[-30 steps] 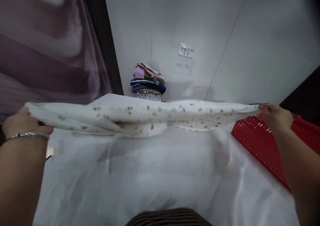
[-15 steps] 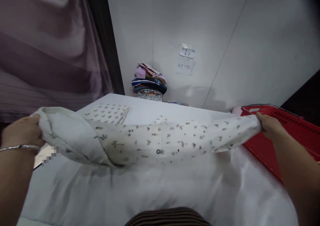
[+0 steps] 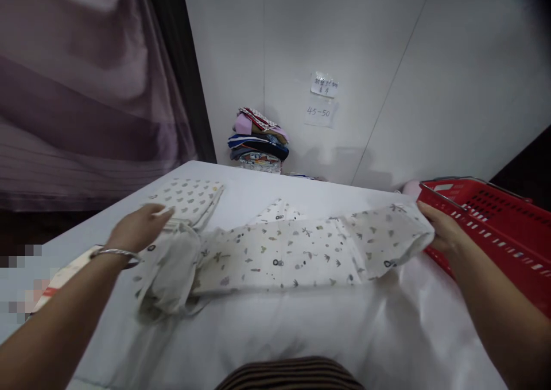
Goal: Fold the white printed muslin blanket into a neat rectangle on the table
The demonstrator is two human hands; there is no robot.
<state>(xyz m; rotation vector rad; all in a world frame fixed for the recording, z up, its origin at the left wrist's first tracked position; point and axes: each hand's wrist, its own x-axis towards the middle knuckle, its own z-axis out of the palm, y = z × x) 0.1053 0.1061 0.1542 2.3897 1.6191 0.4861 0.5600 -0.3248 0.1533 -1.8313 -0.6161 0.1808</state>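
A white garment with small grey prints (image 3: 284,252) lies stretched across the white-covered table (image 3: 267,338). My left hand (image 3: 138,229), with a silver bracelet on the wrist, rests on the garment's bunched left end, fingers closed around the cloth. My right hand (image 3: 439,232) grips the garment's right end beside the red basket (image 3: 495,235). A second folded printed garment (image 3: 187,197) lies just beyond my left hand.
A pile of folded coloured clothes (image 3: 258,143) stands at the table's far edge against the white wall, under two paper notes (image 3: 321,100). A purple curtain (image 3: 86,80) hangs at the left. A flat printed packet (image 3: 60,278) lies near the table's left edge.
The garment was held taut in the air between both hands; now it has come down onto the table. My left hand moved inward to the right, bunching the left end.
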